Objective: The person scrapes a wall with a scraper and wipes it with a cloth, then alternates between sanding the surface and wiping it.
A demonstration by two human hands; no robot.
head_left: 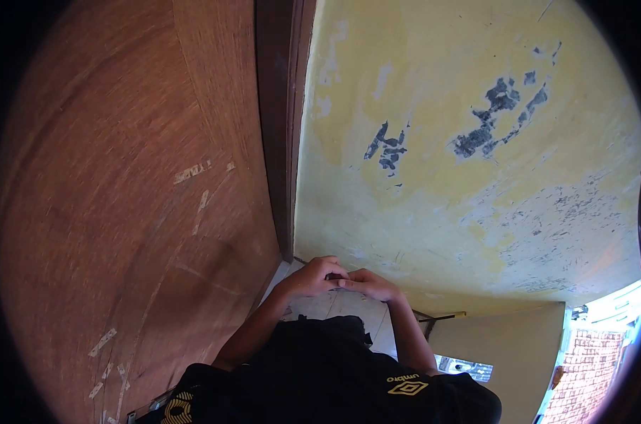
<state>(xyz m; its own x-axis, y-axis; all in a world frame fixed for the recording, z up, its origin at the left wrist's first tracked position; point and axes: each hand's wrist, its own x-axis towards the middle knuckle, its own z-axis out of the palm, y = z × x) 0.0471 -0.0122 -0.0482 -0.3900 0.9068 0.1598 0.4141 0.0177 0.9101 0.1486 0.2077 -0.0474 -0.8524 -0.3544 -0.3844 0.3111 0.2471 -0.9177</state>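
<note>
My two hands meet in front of my body, low in the middle of the head view. My left hand [312,276] has its fingers curled in toward the other hand. Against it rests my right hand [371,285], fingers also bent and its thumb side touching the left fingers. Both look closed; a small dark gap shows between them, and I cannot tell whether anything is pinched there. Below the hands is my black shirt [299,378], with yellow lettering and a logo. Pale floor tiles [341,304] show just behind the hands.
A brown wooden door [122,177] with tape scraps fills the left side. Beside it runs a dark door frame [278,127]. The yellow wall [419,226] ahead has peeling paint. At lower right, a beige panel [500,343] stands before a bright opening with a brick-patterned surface [589,367].
</note>
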